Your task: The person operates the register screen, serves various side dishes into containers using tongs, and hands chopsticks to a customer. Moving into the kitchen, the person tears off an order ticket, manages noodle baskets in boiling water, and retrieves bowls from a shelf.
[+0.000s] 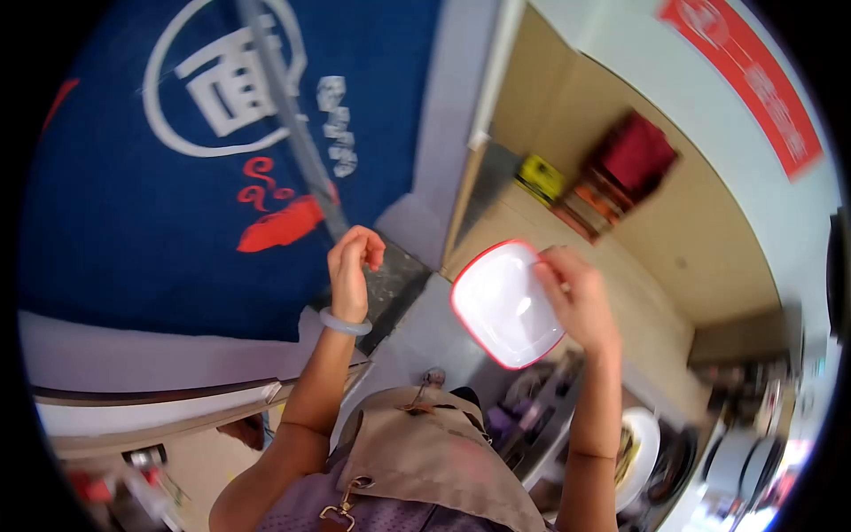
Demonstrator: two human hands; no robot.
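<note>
A white square dish [510, 306] with a red rim is tilted so that its inside faces the camera, and nothing shows in it. My right hand [576, 293] grips the dish by its right edge, thumb on the inner side. My left hand [353, 270] is raised to the left of the dish, apart from it, with its fingers curled inward; anything inside them is hidden. A pale bangle [346, 323] circles the left wrist. Behind that hand hangs a dark blue curtain [177, 222] with white and red prints.
A doorway edge [479, 133] stands beside the curtain. Beyond it are a yellow box [539, 177] and a dark red item [636, 152]. At the lower right, a white plate [650, 452] holds food near a counter. A red sign [753, 75] is on the wall.
</note>
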